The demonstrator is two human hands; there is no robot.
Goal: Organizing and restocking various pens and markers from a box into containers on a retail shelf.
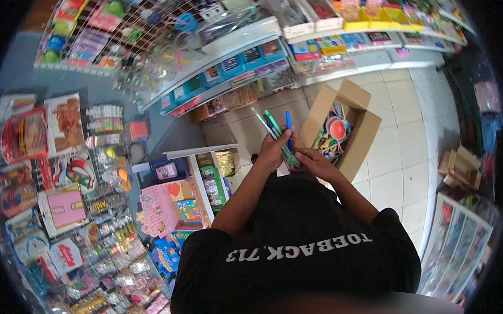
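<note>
My left hand (273,149) is closed around a bundle of pens (271,121), green, white and dark, whose upper ends fan out above the fingers. A blue pen (288,120) stands upright between my hands, at the tips of my left thumb and fingers. My right hand (313,161) touches the lower part of the bundle, where clear plastic and a green round end show. What each right finger grips cannot be told. Close by on the right, an open cardboard box (363,136) holds a red round item (336,128) and many mixed small goods.
White shelves (239,36) with packaged goods run across the top. Wire racks (104,210) of hanging goods fill the left. Near my left arm is a pink box (160,208). A smaller carton (461,168) and a glass-fronted case (456,239) stand at right on the tiled floor (394,162).
</note>
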